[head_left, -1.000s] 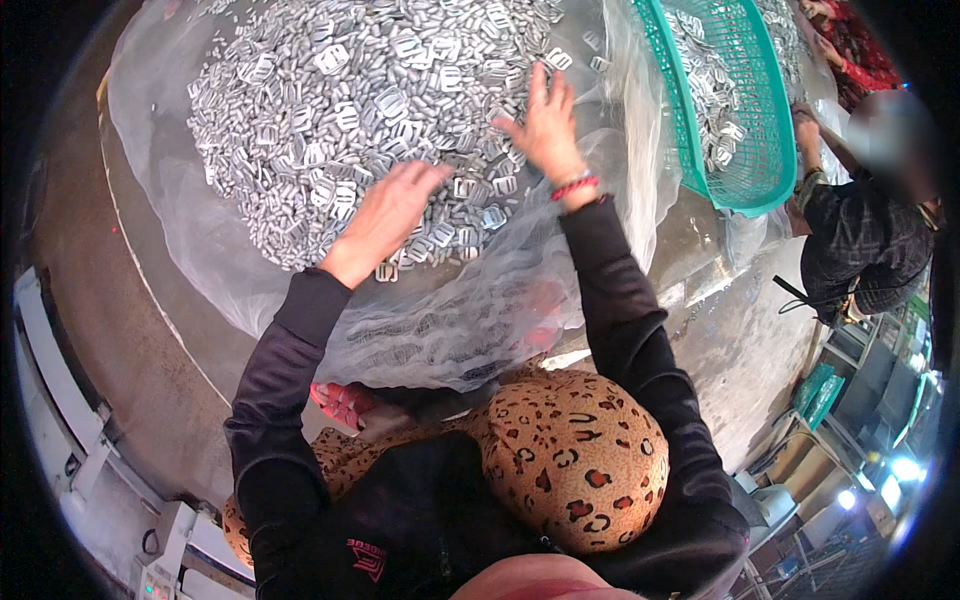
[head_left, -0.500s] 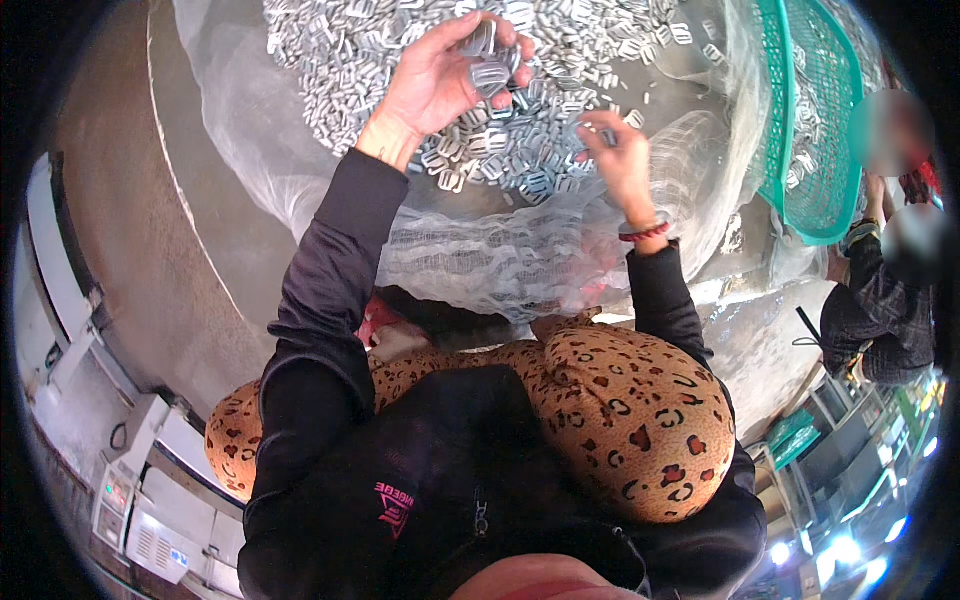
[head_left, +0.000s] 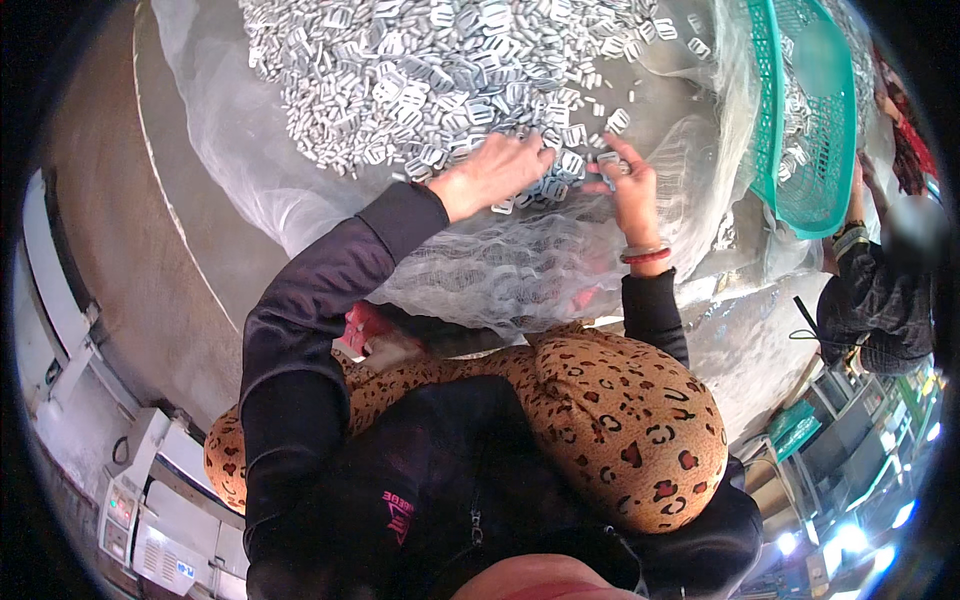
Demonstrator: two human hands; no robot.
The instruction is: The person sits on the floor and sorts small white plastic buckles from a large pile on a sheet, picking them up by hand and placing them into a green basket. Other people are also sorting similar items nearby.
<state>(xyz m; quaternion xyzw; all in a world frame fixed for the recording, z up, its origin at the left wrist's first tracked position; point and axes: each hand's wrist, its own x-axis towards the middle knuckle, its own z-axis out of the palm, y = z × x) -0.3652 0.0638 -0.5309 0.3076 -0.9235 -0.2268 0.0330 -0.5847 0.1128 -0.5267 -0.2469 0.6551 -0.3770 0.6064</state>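
Observation:
A wide heap of grey metal strap buckles (head_left: pixel 405 95), mixed with small pellet-like pieces, lies on white mesh netting (head_left: pixel 430 265). My left hand (head_left: pixel 495 170) reaches palm down onto the near side of the heap. Its fingertips are bent among the buckles, and what they hold, if anything, is hidden. Just to its right, my right hand (head_left: pixel 632 195) hovers at the heap's edge with fingers spread. A loose buckle (head_left: pixel 617 121) lies beyond its fingertips, and another sits close by its fingers.
On the right, a green plastic basket (head_left: pixel 768 110) stands tilted, with buckles behind its lattice. Beyond it sits another person (head_left: pixel 870 310) in dark clothes. White machine cabinets (head_left: pixel 185 530) stand at the lower left. My patterned trouser legs (head_left: pixel 630 430) are below the netting.
My left hand, palm up with several buckles in it before, has turned over and come down onto the heap. My right hand has moved slightly nearer to me and its fingers have spread.

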